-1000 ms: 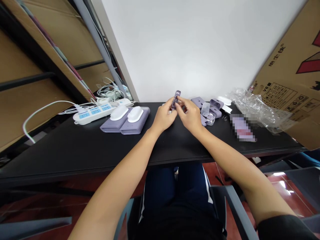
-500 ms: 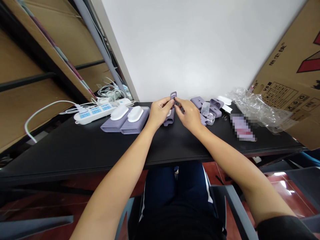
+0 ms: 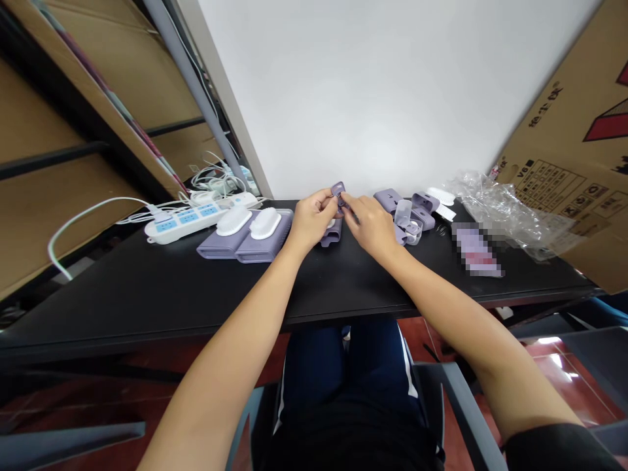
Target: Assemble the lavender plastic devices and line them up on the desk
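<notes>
Between my two hands, above the table, is a small purple plastic part [image 3: 337, 189] with a hollow in it. My left hand [image 3: 314, 218] pinches it from the left. The fingertips of my right hand [image 3: 367, 219] press at its right side, closed on the part too. Just below, partly hidden by my fingers, a purple housing [image 3: 332, 235] lies on the black table [image 3: 338, 281]. To the left sit two purple boxes [image 3: 261, 247], each with a white oval piece [image 3: 265, 224] on top.
Right of my hands lie several purple shells [image 3: 388, 199], clear plastic pieces [image 3: 404, 210] and a white brush-like piece [image 3: 441, 195]. Further right are a blurred-out phone-shaped object [image 3: 475, 250], a clear plastic bag [image 3: 515, 209] and a carton [image 3: 564, 150]. A power strip [image 3: 189, 220] with cables lies left.
The small purple part has tilted in my fingers, its top leaning left. My right fingertips have moved slightly left onto it. Other things stay where they were.
</notes>
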A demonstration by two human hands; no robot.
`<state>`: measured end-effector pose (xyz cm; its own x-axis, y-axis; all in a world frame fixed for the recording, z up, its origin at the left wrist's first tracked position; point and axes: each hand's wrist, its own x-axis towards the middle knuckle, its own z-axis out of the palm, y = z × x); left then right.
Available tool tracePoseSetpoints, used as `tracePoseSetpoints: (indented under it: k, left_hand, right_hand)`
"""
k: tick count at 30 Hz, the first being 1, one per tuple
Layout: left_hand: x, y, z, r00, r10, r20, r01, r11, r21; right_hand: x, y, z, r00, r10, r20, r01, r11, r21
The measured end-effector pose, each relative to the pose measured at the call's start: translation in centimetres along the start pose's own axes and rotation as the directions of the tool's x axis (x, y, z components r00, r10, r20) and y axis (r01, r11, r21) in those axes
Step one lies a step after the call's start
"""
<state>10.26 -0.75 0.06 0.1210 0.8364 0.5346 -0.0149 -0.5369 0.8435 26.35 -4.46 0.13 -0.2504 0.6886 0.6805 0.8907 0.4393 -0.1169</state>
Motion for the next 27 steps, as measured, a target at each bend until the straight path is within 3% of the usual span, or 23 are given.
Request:
tracePoseSetpoints:
  k: [6,13,17,22,25,27]
  left_hand:
    - [0.1,0.1,0.0,0.998,-0.059,-0.025,0.059,0.998,-0.007]
    - [0.1,-0.1,0.1,0.996,-0.058,-0.071,0.061,0.998,0.036]
    - [-0.2,-0.2,0.1,0.997,0.023,-0.07,-0.009,0.982,0.187]
    - [-0.8,0.2,-0.2,0.981,0.195,-0.016,-0.161,0.848,0.504]
    - [-0.8,0.3,-0.4,0.979,0.204,-0.014,-0.163,0.821,0.548]
    - [-0.7,0.2,-0.5,0.979,0.201,-0.029,-0.154,0.828,0.539]
  right_hand:
    - [0.0,-0.3,-0.2,0.999,0.009,0.039,-0.01,1.0,0.003]
    - [0.3,-0.1,-0.4,0.997,0.074,0.002,-0.073,0.975,0.209]
    - [0.4,0.3,-0.7,0.993,0.111,0.032,-0.115,0.965,0.236]
    - [0.5,0.5,-0.8,0.983,0.177,0.053,-0.184,0.962,0.202]
    - [0.7,0.9,-1.0,0.976,0.19,0.108,-0.212,0.942,0.26]
    - [1.0,1.4,-1.2,0.971,0.164,0.175,-0.223,0.885,0.408]
